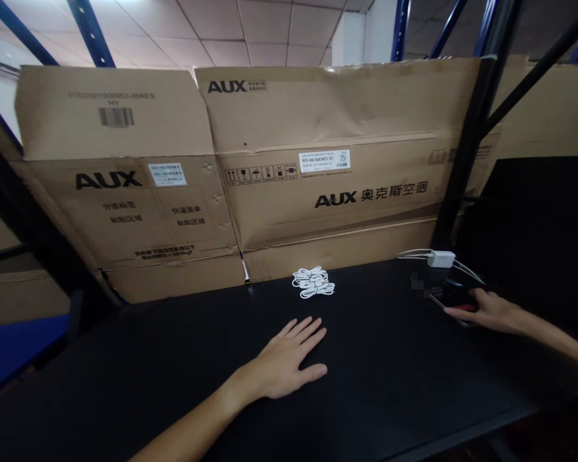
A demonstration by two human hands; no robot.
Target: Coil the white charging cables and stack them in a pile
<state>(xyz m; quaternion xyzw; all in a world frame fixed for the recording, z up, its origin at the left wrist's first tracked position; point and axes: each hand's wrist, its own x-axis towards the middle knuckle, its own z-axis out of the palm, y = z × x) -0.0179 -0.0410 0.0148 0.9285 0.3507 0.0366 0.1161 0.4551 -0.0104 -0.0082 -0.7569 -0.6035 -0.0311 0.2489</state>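
My left hand lies palm down on the black tabletop, fingers spread and nothing in them. Just beyond its fingertips are white cables, coiled and tied in bundles. Over at the right, my right hand has its thumb and fingers closed around a small dark object with a red patch. Its kind is hard to make out, as the fingers cover part of it. A flat, thin-edged thing shows beneath it. Behind that hand sits a white power adapter with a white cord.
Brown AUX cardboard panels stand upright along the back edge. A dark rack post rises at the back right, and another dark post slants at the left. Something blue lies lower left, beyond the table's edge.
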